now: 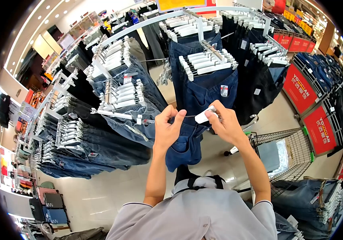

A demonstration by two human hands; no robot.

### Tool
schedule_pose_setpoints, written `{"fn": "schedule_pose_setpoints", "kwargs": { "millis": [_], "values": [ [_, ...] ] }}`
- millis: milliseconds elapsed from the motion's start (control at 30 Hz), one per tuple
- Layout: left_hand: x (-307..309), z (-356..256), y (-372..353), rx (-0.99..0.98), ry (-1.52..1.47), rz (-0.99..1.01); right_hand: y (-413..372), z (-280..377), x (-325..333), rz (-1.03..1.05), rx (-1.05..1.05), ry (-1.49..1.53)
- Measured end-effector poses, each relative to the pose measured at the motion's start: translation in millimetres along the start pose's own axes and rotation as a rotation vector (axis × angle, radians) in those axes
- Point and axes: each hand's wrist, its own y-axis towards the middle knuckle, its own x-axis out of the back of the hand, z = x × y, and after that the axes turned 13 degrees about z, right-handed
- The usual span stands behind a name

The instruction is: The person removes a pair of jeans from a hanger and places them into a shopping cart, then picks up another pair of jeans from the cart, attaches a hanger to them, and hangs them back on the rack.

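Note:
My left hand is closed at the left end of a clip hanger, whose thin metal bar runs between my hands. My right hand pinches the white clip at the hanger's other end. Just below hangs a pair of blue jeans, its waistband close to the bar; whether the clips grip the cloth I cannot make out. Ahead, dark blue jeans with a tag hang from a rack arm on white hangers.
A white-framed rack curves around in front, loaded with jeans. Light-blue jeans hang at left. To the right stands a wire shopping cart holding a plastic-wrapped package. Red-fronted bins hold more denim. Suitcases stand lower left.

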Motion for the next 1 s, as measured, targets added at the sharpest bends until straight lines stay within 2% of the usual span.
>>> {"fn": "schedule_pose_setpoints", "kwargs": {
  "millis": [100,200,267,533,733,1000],
  "values": [
    [0.9,-2.5,-3.0,-0.018,-0.015,0.029,3.6,-2.6,-6.9,-0.007,0.053,0.093],
    [1.9,-3.0,-2.7,-0.078,-0.009,0.060,9.1,0.2,-9.2,-0.012,0.126,0.034],
    [2.8,-2.6,-3.0,-0.071,-0.016,0.067,11.7,-2.3,-15.2,-0.126,0.278,-0.093],
    [3.0,-7.7,2.4,-0.077,0.049,0.118,11.8,-12.9,-22.8,-0.228,0.394,-0.291],
    [-7.2,-15.0,9.5,-0.052,0.109,0.115,10.2,-15.6,-23.4,-0.245,0.453,-0.341],
    [-13.5,-36.7,16.8,0.022,0.044,0.149,7.8,-20.8,-24.4,-0.181,0.366,-0.201]
  ]
}}
